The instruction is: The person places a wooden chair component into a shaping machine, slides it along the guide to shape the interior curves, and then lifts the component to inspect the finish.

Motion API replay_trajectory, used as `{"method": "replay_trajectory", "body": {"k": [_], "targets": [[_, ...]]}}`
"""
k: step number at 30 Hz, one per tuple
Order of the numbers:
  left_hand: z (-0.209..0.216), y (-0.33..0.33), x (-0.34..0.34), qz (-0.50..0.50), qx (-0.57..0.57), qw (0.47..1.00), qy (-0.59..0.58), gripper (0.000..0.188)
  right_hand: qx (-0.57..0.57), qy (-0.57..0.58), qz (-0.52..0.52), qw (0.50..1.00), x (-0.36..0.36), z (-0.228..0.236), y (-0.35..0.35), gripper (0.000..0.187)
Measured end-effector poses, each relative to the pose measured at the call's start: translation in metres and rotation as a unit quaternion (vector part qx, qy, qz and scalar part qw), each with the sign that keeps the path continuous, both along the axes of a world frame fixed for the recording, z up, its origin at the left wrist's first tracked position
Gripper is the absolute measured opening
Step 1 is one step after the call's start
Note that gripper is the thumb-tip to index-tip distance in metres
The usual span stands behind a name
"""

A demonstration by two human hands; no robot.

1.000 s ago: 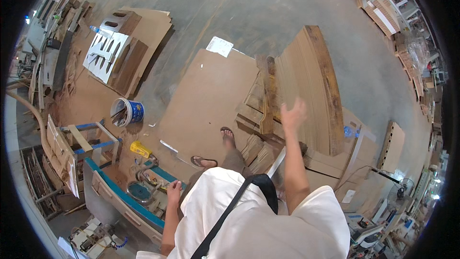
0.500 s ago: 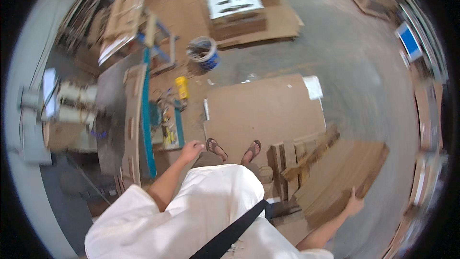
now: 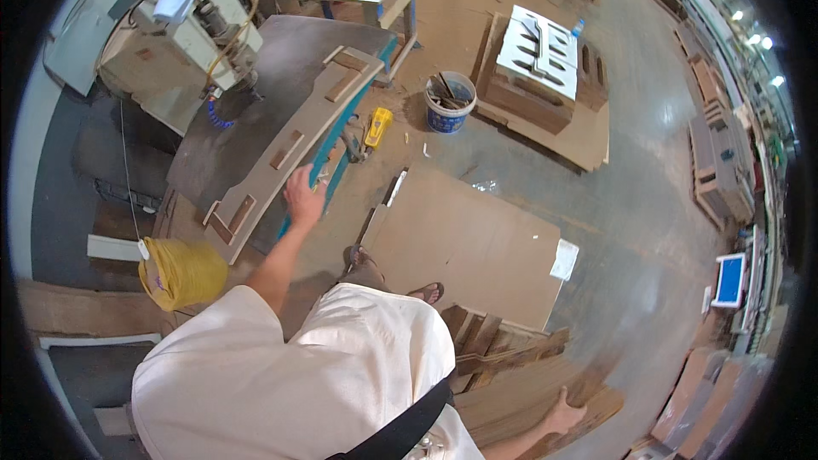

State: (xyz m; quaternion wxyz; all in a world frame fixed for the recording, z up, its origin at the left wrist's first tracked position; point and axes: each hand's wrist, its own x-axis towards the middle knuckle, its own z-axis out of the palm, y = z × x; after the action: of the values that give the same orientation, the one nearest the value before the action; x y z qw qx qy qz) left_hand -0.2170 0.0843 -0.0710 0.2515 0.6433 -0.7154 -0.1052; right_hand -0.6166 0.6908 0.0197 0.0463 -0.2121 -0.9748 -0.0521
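Note:
My right hand [image 3: 564, 417] grips the edge of a brown wooden panel [image 3: 520, 396], low at my right side. The panel lies over or beside several rough wooden pieces [image 3: 481, 336]. My left hand [image 3: 304, 196] is at the near edge of a machine table [image 3: 285, 51], next to a long shaped board [image 3: 294, 149] with small wooden blocks fixed on it. The left fingers look loosely spread and hold nothing that I can see; whether they touch the board I cannot tell.
A machine head [image 3: 200, 47] stands over the table. A yellow sack [image 3: 183, 273] is at the left. On the floor are a brown sheet [image 3: 464, 243], a bucket of scraps [image 3: 449, 106], a yellow tool [image 3: 377, 128] and a stack [image 3: 532, 94] topped by a white template.
My view and body have turned left, toward the machine table. My left hand has come to the table's edge. The right hand keeps its hold on the wooden panel.

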Motion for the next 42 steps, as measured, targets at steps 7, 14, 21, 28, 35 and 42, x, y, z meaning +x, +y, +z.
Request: {"method": "replay_trajectory", "body": {"k": [7, 14, 21, 28, 35, 42], "targets": [[0.013, -0.049, 0.094, 0.067, 0.021, 0.994, -0.084, 0.065, -0.148, 0.038, 0.373, 0.915, 0.027, -0.045, -0.177, 0.092], [0.011, -0.021, 0.108, -0.06, 0.002, 0.996, -0.064, 0.047, -0.216, -0.072, 0.592, 0.773, 0.092, -0.031, -0.396, 0.094], [0.008, 0.011, 0.107, -0.033, -0.069, 0.993, 0.094, 0.035, -0.139, -0.199, 0.786, 0.569, 0.158, 0.003, -0.577, 0.101], [0.026, 0.033, 0.135, 0.284, -0.132, 0.937, 0.156, 0.055, -0.09, -0.214, 0.92, 0.316, 0.225, 0.004, -0.718, 0.098], [0.024, 0.031, 0.172, 0.397, -0.062, 0.905, 0.142, 0.054, -0.001, -0.239, 0.962, 0.131, 0.297, -0.004, -0.829, 0.095], [-0.016, 0.024, 0.161, 0.479, -0.044, 0.876, 0.038, 0.047, 0.026, -0.319, 0.945, 0.07, 0.323, -0.015, -0.862, 0.085]]}}
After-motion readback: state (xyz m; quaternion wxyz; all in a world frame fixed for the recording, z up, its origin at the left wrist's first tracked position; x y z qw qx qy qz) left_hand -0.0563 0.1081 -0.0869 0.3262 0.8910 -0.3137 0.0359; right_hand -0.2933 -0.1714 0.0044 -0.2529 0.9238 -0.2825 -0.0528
